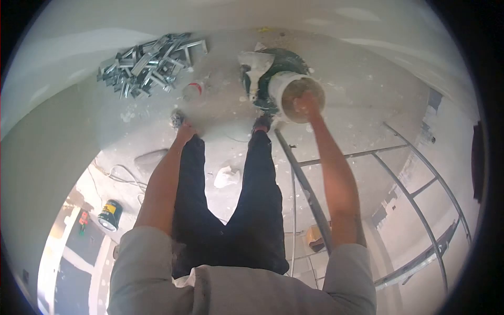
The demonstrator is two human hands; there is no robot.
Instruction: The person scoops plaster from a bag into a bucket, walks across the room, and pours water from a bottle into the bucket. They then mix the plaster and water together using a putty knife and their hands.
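Observation:
My right arm reaches down to a white bucket (pixel 279 86), and my right hand (pixel 307 101) is inside its mouth. The hand is blurred, and its fingers and anything in them do not show clearly. Light brownish contents or a coated inner wall show around it. My left hand (pixel 186 132) is low by my left leg, just behind a spattered shoe (pixel 177 119). Too little of its fingers shows to tell how they are held. Next to the bucket lies a dark green round item (pixel 289 54) with a whitish, smeared piece (pixel 256 65) on it.
Metal profile pieces (pixel 149 63) are heaped on the floor at upper left, near a clear container with a red rim (pixel 194 89). A metal scaffold frame (pixel 310 194) stands on my right. Behind me are a white crumpled item (pixel 227 177), a cable (pixel 126 176) and a dark green tub (pixel 109 215).

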